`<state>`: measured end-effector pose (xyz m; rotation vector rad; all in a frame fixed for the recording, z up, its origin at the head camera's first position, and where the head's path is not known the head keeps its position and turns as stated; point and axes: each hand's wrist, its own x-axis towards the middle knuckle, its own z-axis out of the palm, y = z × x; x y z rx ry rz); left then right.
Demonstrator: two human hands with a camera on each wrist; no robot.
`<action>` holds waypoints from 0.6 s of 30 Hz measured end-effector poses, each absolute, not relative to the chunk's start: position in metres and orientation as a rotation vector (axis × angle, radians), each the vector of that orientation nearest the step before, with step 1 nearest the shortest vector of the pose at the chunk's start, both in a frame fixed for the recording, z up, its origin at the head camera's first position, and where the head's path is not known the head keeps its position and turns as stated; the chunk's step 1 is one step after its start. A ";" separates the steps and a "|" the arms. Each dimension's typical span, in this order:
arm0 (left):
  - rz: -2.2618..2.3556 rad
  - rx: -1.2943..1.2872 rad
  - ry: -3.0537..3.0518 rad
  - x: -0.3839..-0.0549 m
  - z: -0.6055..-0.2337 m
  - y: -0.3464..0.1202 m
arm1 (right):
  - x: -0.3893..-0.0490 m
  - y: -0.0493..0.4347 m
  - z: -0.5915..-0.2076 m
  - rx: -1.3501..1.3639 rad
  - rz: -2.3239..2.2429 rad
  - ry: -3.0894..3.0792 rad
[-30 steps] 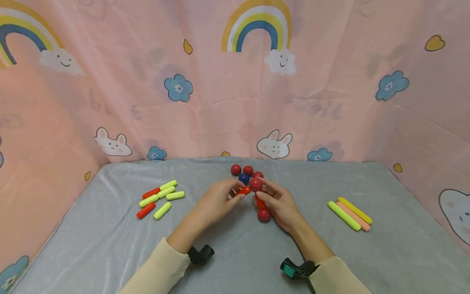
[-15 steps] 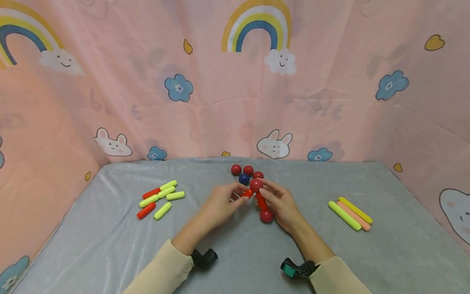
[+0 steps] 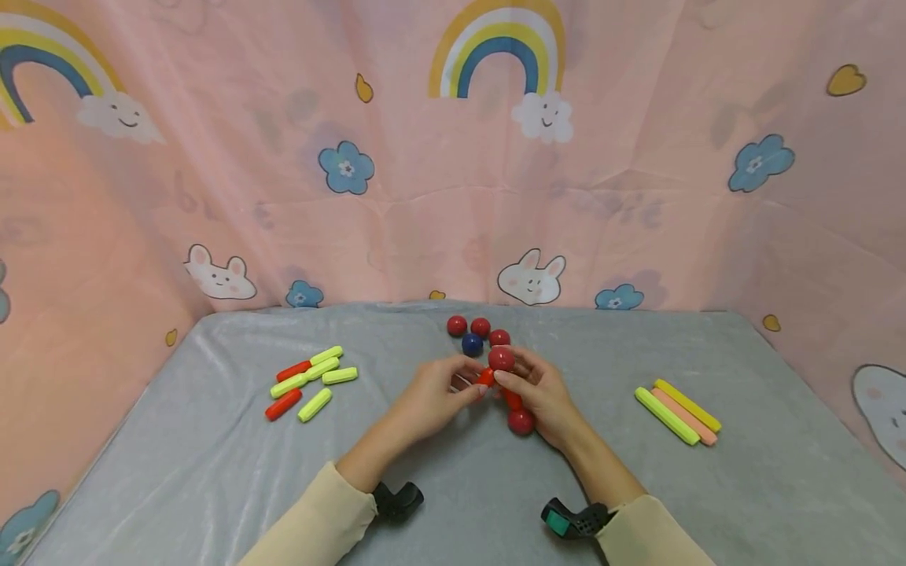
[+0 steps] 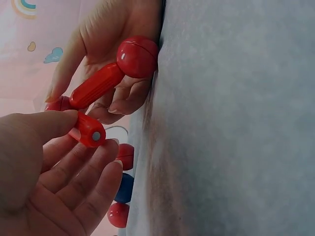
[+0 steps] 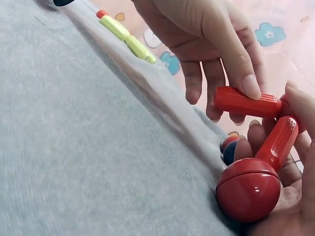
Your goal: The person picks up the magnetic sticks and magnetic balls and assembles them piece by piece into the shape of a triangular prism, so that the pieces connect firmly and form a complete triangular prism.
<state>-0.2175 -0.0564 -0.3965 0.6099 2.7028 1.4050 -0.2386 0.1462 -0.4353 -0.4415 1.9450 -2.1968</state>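
Observation:
My left hand [image 3: 432, 399] pinches a short red magnetic stick [image 5: 246, 102] between thumb and fingers. A round metal tip shows on its near end in the left wrist view; the far end meets a red ball [image 3: 501, 358]. That ball is held by the fingertips of my right hand [image 3: 550, 399], which partly cover it. A second red stick [image 4: 98, 84] runs down from the same ball to another red ball [image 5: 248, 191], low beside the right palm and close over the cloth.
Behind the hands lie several loose balls, red [image 3: 456, 325] and one blue [image 3: 472, 344]. Yellow sticks [image 3: 314, 405] and red sticks [image 3: 284, 405] are grouped at left. Three longer sticks [image 3: 667, 415], in yellow-green, peach and yellow, lie at right on the grey cloth [image 3: 453, 503].
My left hand has shifted right, bringing its red stick up against the upper ball. The two-ball piece in my right hand has moved slightly right and down, its lower ball swinging rightward.

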 end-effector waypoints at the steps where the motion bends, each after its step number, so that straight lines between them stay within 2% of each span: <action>1: 1.405 0.615 2.697 -0.218 -0.397 -0.056 | -0.238 0.146 -0.435 -0.438 -2.204 1.949; 18: 1.481 0.525 2.592 -0.224 -0.404 -0.066 | -0.239 0.145 -0.435 -0.331 -2.239 1.961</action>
